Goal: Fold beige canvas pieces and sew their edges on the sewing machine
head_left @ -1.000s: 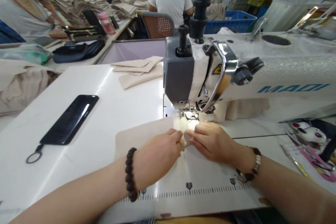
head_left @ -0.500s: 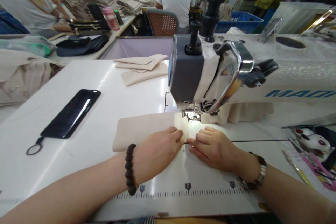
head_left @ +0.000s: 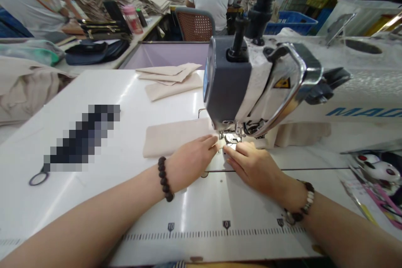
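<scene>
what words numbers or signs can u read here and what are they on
"MA" plus cut-off letters, blue, on the white sewing machine arm; the rest runs out of the picture
"10" on the printed ruler, left of centre
"0" on the same ruler, at centre
"10" on the same ruler, right of centre
yellow warning triangle on the sewing machine head: no readable words
printed packet at right: too blurred to read

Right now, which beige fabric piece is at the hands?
The flat strip, its end at the left hand by the presser foot; the folded pieces lie farther back.
</scene>
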Action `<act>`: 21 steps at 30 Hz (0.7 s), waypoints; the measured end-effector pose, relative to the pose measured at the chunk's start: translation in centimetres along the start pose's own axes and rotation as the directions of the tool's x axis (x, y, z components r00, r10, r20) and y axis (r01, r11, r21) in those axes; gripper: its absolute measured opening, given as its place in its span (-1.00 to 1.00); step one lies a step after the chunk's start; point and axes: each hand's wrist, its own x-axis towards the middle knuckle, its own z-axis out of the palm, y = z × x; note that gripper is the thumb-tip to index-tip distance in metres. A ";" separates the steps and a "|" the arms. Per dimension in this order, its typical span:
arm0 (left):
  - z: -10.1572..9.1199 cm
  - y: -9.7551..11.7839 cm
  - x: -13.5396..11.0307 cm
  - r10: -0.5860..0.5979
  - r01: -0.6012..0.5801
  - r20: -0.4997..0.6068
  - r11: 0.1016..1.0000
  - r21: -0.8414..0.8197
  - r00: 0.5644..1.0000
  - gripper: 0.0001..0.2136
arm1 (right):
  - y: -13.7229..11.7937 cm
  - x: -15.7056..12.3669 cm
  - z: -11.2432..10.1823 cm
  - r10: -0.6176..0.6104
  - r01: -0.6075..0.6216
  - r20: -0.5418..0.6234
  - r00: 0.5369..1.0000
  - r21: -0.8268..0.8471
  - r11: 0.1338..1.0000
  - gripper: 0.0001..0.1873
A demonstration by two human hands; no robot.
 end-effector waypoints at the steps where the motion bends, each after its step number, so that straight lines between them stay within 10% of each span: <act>1: -0.1 -0.2 0.2 0.000 0.000 0.005 1.000 -0.002 1.000 -0.81 | 0.0 0.0 0.0 0.013 -0.013 0.006 1.000 -0.010 1.000 -0.68; 17: -0.3 -1.0 0.9 -0.031 0.032 -0.014 0.995 0.091 0.999 -0.77 | 0.0 0.1 0.0 0.019 -0.019 0.014 1.000 -0.009 1.000 -0.72; 21: 0.0 -0.2 0.7 -0.196 0.193 -0.010 0.955 0.224 0.981 -0.72 | 0.1 0.0 0.2 0.018 -0.018 0.018 1.000 -0.018 1.000 -0.70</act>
